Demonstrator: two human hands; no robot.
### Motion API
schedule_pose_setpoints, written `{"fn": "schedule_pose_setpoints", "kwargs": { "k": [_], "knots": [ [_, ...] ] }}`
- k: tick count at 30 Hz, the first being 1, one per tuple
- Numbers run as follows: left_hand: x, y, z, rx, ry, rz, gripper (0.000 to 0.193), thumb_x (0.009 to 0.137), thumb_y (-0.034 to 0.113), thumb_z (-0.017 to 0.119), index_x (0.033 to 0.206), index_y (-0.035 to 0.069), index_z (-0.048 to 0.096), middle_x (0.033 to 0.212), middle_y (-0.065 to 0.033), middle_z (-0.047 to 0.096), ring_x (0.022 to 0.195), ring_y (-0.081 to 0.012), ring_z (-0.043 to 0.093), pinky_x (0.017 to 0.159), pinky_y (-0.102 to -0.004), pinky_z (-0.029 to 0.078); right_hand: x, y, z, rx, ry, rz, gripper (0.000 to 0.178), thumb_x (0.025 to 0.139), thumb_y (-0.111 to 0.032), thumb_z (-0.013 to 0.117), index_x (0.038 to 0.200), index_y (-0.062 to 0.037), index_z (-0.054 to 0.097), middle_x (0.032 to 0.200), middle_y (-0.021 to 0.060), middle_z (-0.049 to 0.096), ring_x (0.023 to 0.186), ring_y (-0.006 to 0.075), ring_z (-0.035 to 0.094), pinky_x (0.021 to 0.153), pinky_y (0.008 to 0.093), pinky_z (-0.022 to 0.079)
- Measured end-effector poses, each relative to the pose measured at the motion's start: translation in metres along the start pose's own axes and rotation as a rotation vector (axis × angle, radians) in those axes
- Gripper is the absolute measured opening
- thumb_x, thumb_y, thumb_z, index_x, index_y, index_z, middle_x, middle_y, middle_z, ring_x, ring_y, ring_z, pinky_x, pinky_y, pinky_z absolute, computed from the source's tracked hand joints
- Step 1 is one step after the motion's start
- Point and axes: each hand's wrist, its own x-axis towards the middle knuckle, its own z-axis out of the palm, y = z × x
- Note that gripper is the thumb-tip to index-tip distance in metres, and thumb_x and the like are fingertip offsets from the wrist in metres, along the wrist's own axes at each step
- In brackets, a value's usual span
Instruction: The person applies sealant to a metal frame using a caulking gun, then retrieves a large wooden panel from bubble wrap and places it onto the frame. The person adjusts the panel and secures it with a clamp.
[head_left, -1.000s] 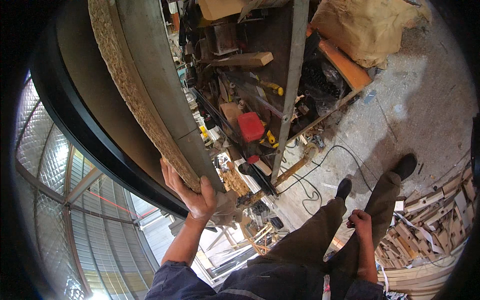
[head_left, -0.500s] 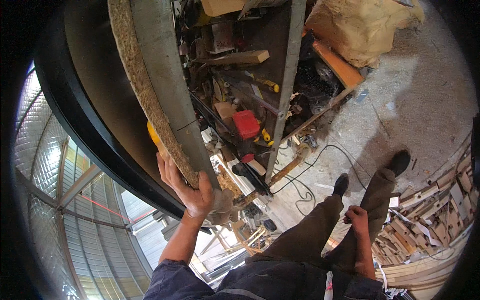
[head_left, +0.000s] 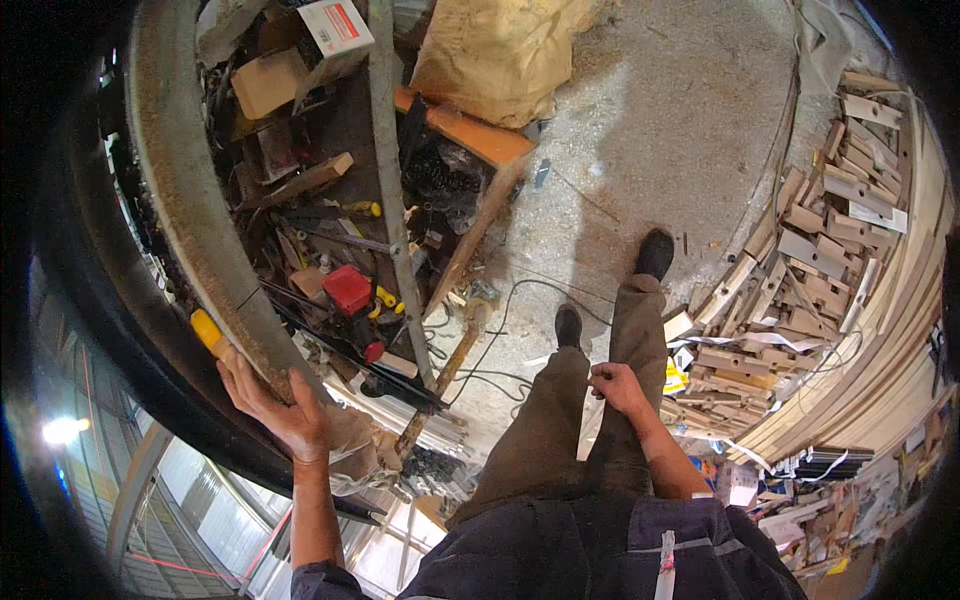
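Note:
My left hand (head_left: 285, 408) grips the rough edge of a long grey board (head_left: 222, 240) at the left, its thumb on the near face and its fingers over the other side. Just past those fingertips lies a yellow rounded object (head_left: 206, 330); I cannot tell its kind or whether the fingers touch it. Over my thighs, my right hand (head_left: 620, 388) hangs loosely closed, with nothing showing in it. Below the board, a red and black tool (head_left: 348, 290) lies on a cluttered shelf among yellow-handled tools and wood offcuts.
A slanting metal post (head_left: 384, 150) stands beside the shelf. Black cable (head_left: 490, 345) loops across the concrete floor near my feet. To the right is a pile of wood offcuts (head_left: 800, 285). Brown paper sheeting (head_left: 495, 60) and an orange beam (head_left: 475, 135) lie farther off.
The view has swung right, so the board and shelf sit farther left and more of the woodpile shows. My left hand stays at the board's edge; my right hand remains closed.

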Motion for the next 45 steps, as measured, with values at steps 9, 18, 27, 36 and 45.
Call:
{"fn": "schedule_pose_setpoints", "kwargs": {
  "k": [9,18,27,36,45],
  "knots": [
    [0.007,0.006,-0.002,0.037,0.004,0.068,0.073,0.084,0.006,0.067,0.149,-0.001,0.034,0.153,-0.0223,0.036,0.144,-0.0479,0.027,0.118,-0.0557,0.022,-0.004,0.023,-0.051,0.177,0.11,-0.003,0.019,0.091,-0.008,0.064,0.102,0.0067,0.067,0.073,0.0077,0.064,0.059,0.016,0.063,0.054,0.0308,0.052],
    [0.008,0.004,-0.002,0.06,-0.017,0.042,0.074,0.084,0.006,0.065,0.15,0.0,0.032,0.154,-0.0213,0.037,0.146,-0.0481,0.024,0.119,-0.056,0.018,0.091,-0.027,-0.067,-0.115,0.116,-0.095,0.016,0.089,-0.008,0.06,0.092,0.005,0.068,0.072,0.0053,0.065,0.062,0.0127,0.063,0.058,0.0287,0.051],
    [0.009,0.004,-0.003,0.069,-0.055,0.019,0.073,0.087,0.009,0.06,0.152,0.002,0.029,0.158,-0.0244,0.027,0.148,-0.0417,0.022,0.121,-0.051,0.015,0.126,-0.078,-0.072,-0.25,0.047,-0.138,0.026,0.087,-0.01,0.063,0.104,0.0088,0.068,0.076,0.0112,0.068,0.065,0.0159,0.065,0.061,0.0327,0.052],
    [0.005,-0.01,-0.003,0.051,-0.078,0.006,0.081,0.083,0.016,0.068,0.152,0.006,0.028,0.155,-0.0208,0.033,0.145,-0.0498,0.023,0.118,-0.061,0.014,0.143,-0.317,0.053,-0.436,-0.059,-0.769,0.027,0.087,-0.015,0.069,0.108,0.0025,0.067,0.095,0.0125,0.067,0.087,0.0203,0.063,0.079,0.0324,0.051],
    [-0.01,-0.02,-0.006,0.07,-0.126,-0.056,0.089,0.077,0.023,0.072,0.152,0.011,0.026,0.152,-0.0185,0.031,0.146,-0.0509,0.019,0.117,-0.0638,0.014,0.25,-0.48,0.208,-0.832,0.192,-1.57,0.048,0.078,-0.02,0.072,0.125,-0.0104,0.066,0.123,0.0179,0.063,0.118,0.0379,0.057,0.103,0.0491,0.045]
  ]
}}
